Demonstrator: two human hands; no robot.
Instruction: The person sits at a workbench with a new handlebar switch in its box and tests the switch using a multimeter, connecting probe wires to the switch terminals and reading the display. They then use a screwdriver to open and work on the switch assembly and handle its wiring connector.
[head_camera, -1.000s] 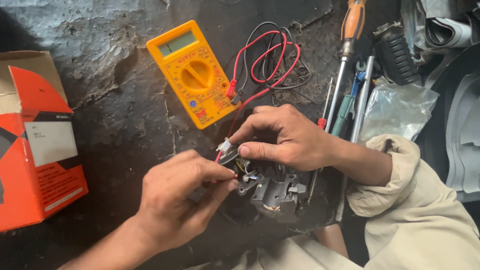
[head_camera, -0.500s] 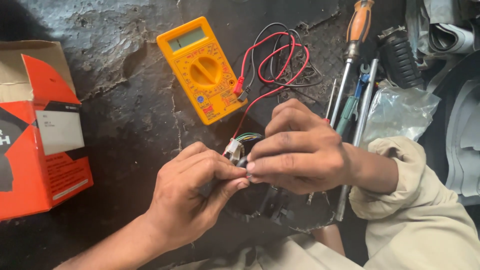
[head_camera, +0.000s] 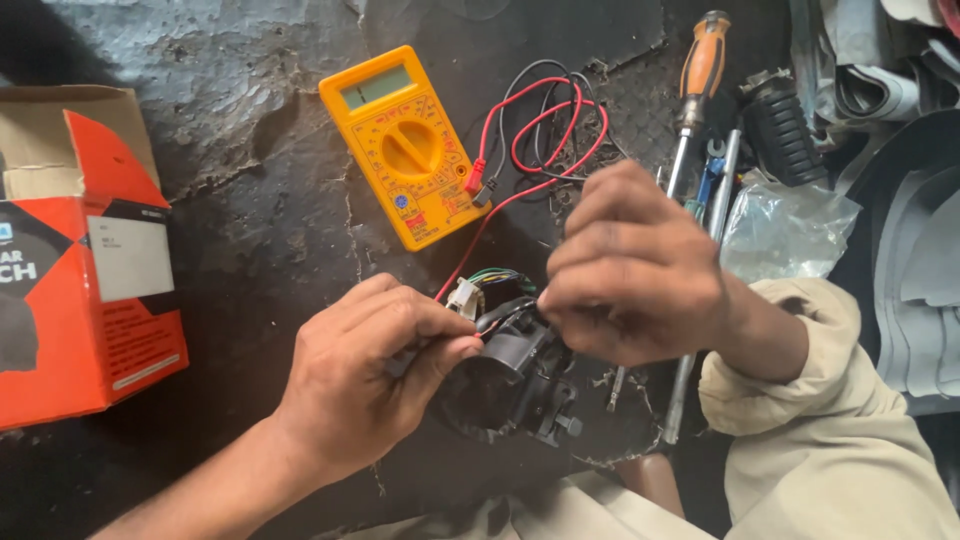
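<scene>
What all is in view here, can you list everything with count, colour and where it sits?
multimeter: one, yellow, top centre of the dark surface
test leads: red and black, coiled right of the meter
switch assembly: one, black, between both hands
connector: one, white, above the assembly
cardboard box: one, orange, far left, open
screwdriver: one, orange handle, upper right
plastic bag: one, clear, right
left hand: pinching a probe at the assembly
right hand: fingers closed over the assembly's top

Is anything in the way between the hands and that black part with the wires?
Nothing visible. The left hand and right hand are both already on the black part, fingers pinching at its wires and the white connector.
</scene>
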